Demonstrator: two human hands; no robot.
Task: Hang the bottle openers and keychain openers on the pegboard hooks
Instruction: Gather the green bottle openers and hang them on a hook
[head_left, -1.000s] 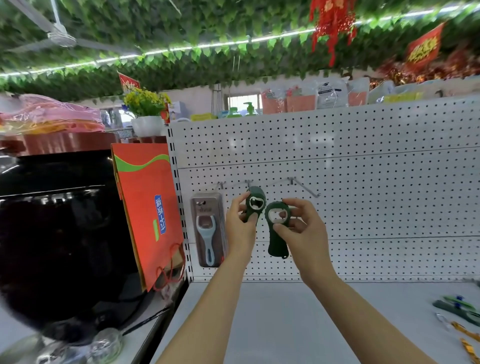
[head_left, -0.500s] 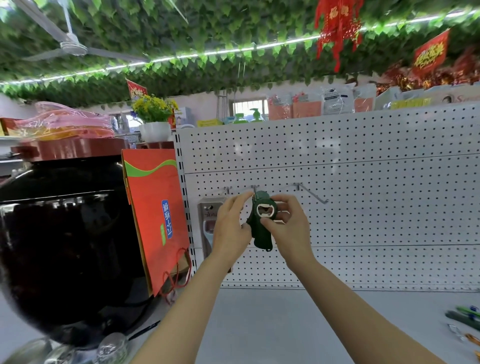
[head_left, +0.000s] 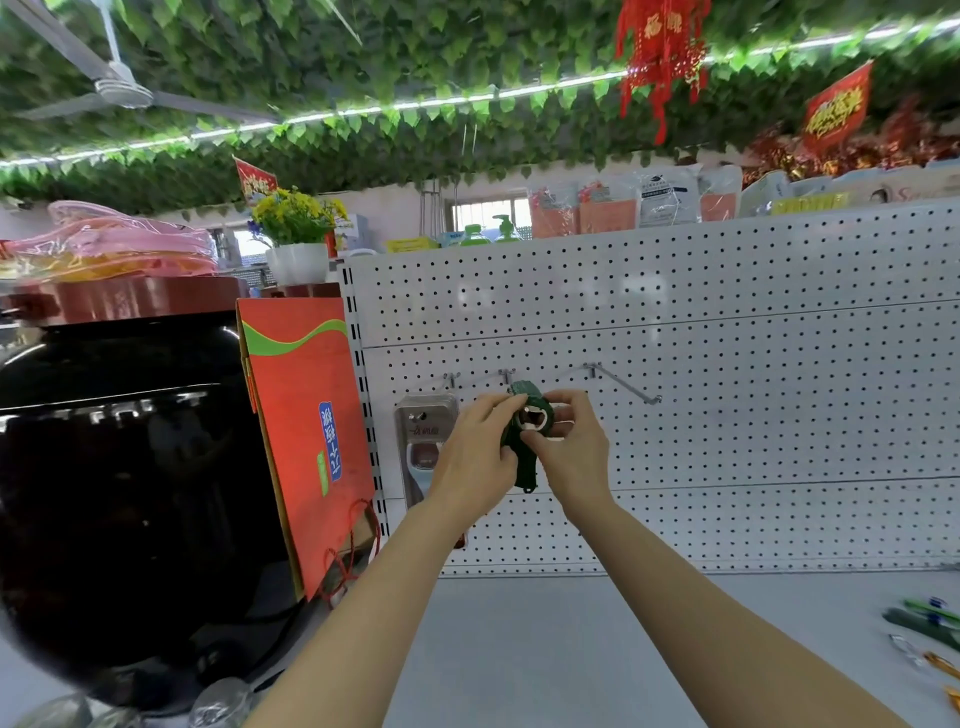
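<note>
**Threading the green openers onto the middle hook**

We are holding the dark green bottle openers (head_left: 525, 441) up against the pegboard (head_left: 727, 415), right at the middle hook (head_left: 506, 375). Our left hand (head_left: 475, 457) is pinching the stack from the left, fingers (head_left: 493, 410) closed on the green bodies, while our right hand (head_left: 569, 452) is gripping the head end from the right, fingers closed around the metal-rimmed opening. How many openers are stacked we cannot tell; they are overlapping.

The step in hand, as we are judging it, is lining the opening up with the hook tip. The next move is calling for a small lift and push so the hook passes through, then a release of both hands once the weight is hanging. The hook is short, so the hole has to be aimed squarely.

A second ago we were holding two openers apart, one in each hand, lower and clear of the hooks; now they are pressed together and raised to the hook. To the left, a packaged opener (head_left: 423, 447) is already hanging; the long hook (head_left: 623, 384) on the right is bare. More items (head_left: 924, 623) are waiting on the bench (head_left: 623, 649).
</note>
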